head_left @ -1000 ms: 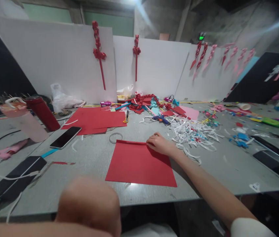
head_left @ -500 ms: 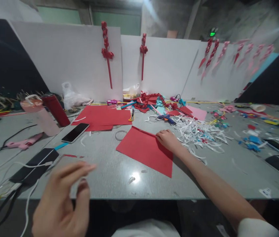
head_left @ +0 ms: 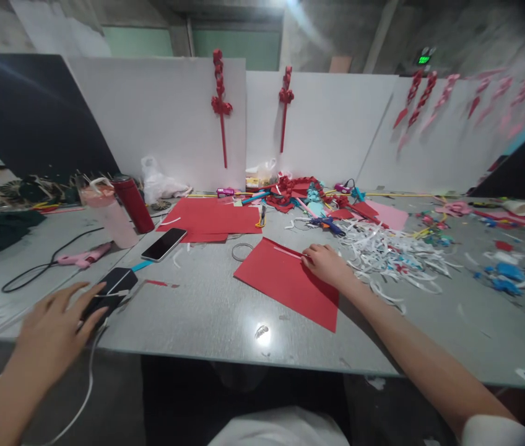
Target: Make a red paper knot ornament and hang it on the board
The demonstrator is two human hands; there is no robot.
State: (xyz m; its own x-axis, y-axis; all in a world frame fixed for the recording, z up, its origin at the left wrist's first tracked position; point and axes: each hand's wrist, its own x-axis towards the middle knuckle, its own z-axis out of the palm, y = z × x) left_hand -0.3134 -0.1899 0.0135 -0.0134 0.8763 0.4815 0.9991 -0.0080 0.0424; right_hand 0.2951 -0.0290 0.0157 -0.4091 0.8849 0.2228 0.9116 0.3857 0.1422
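A sheet of red paper point(head_left: 285, 282) lies at an angle on the table in front of me. Its far edge carries a narrow pale strip point(head_left: 286, 252). My right hand point(head_left: 325, 263) rests on the paper's upper right part, fingers curled and pressed at the end of that strip. Off to the left, my left hand point(head_left: 60, 319) is over a black box-shaped device point(head_left: 116, 282) with a white cable. Its fingers are spread, thumb and fingertips near the device; whether they touch it I cannot tell.
A phone point(head_left: 164, 244), pink glue gun point(head_left: 85, 256), pink bottle point(head_left: 114, 217) and red flask point(head_left: 133, 204) stand or lie left. More red sheets point(head_left: 211, 218) and a box cutter point(head_left: 261, 217) lie ahead. White paper strips point(head_left: 392, 254) and a blue glue gun point(head_left: 327, 224) are right.
My left hand has moved left and away, from above the table's front edge to the black device, fingers spreading. The right hand stays on the paper, where a pale strip now shows. The view has shifted left.
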